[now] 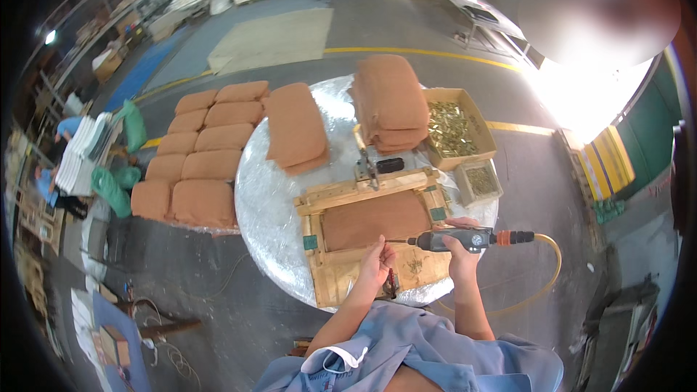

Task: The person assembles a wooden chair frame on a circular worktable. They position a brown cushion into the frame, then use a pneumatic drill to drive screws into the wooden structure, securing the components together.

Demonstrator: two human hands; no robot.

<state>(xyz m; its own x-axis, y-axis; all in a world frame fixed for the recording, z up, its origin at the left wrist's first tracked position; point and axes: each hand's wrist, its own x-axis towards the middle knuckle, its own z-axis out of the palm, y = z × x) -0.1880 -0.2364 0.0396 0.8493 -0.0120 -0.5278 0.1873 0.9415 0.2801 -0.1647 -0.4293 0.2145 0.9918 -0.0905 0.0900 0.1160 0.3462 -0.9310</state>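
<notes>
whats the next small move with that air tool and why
Probably ease the tool's tip down onto the spot the left hand pinches at the brown panel's lower edge. The right hand holds the grey air tool level, its bit pointing at the left fingers, just above the wooden frame. Whether the tip already touches cannot be told.

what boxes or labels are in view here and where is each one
Large cardboard box: far right of the round table, open, tan, full of brass-coloured bits.
Small box: just nearer, square, pale, with similar bits.
Green tags: small squares on the wooden frame.
No screens or signs clear enough to tell.
</notes>
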